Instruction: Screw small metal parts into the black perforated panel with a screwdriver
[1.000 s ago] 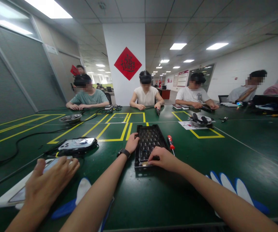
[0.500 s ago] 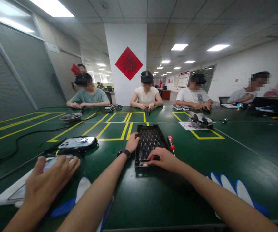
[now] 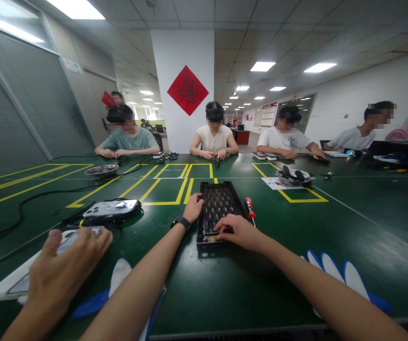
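Before me on the green table lies a black rectangular case (image 3: pixel 221 201) with an open top and rows of small light-coloured pieces inside. My left hand (image 3: pixel 192 208), a dark watch on its wrist, grips the case's left wall with bent fingers. Over the near right end is my right hand (image 3: pixel 238 231), its fingers pinched together low inside the case beside a small yellowish patch. A dark bit shows under those fingers, but what they hold is hidden. Just right of the case rests a red-handled screwdriver (image 3: pixel 250 208).
At the left, another person's hand (image 3: pixel 65 270) lies over a white tablet-like device (image 3: pixel 7 284). Nearby sits a shiny phone-like device (image 3: pixel 113 208). Blue-and-white gloves (image 3: pixel 349 279) lie at both sides. Metal bowls (image 3: pixel 102 171) and cables are farther off. Several people sit opposite.
My hands stay at the same places on the case, with only a slight shift of the view. Across the table at right, a person's arm has reached outward to the right.
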Action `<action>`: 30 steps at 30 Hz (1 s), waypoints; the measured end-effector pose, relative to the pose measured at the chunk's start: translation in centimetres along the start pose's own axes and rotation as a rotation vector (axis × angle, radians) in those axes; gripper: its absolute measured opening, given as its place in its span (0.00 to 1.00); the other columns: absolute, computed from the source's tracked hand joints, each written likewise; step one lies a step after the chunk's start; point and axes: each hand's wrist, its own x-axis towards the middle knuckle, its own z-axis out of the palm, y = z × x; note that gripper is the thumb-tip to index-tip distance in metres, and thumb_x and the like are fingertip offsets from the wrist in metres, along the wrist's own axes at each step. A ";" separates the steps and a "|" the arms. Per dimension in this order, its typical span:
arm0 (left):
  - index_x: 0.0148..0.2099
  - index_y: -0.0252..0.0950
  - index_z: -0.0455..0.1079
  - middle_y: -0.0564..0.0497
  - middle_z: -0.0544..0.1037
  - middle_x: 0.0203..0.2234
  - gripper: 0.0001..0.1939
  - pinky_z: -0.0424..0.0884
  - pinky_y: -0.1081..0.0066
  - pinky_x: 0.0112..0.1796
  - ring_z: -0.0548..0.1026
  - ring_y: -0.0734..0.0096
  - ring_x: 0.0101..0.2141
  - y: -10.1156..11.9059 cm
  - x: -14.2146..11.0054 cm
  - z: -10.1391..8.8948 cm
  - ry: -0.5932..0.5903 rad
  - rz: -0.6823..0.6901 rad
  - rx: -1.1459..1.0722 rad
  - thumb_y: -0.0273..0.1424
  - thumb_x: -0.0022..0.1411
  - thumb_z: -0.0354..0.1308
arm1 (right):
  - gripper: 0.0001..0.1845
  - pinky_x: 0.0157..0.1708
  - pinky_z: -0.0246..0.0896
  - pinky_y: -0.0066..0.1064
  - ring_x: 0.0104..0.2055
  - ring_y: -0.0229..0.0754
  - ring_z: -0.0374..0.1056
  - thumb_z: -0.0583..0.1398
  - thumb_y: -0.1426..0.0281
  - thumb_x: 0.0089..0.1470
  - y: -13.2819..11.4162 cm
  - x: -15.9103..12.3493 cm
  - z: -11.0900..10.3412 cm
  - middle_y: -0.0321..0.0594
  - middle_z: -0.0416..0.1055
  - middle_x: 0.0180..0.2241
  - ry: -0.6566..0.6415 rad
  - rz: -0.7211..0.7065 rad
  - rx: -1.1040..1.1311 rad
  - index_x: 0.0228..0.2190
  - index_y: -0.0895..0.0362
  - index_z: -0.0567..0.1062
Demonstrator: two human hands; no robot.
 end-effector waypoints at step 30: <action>0.49 0.37 0.62 0.49 0.68 0.49 0.17 0.59 0.68 0.48 0.65 0.65 0.45 0.6 -0.3 -0.5 -0.086 -0.032 0.012 0.31 0.56 0.48 | 0.10 0.38 0.54 0.31 0.38 0.39 0.64 0.59 0.66 0.50 -0.1 0.0 -0.1 0.37 0.72 0.30 -0.016 0.000 -0.015 0.36 0.55 0.73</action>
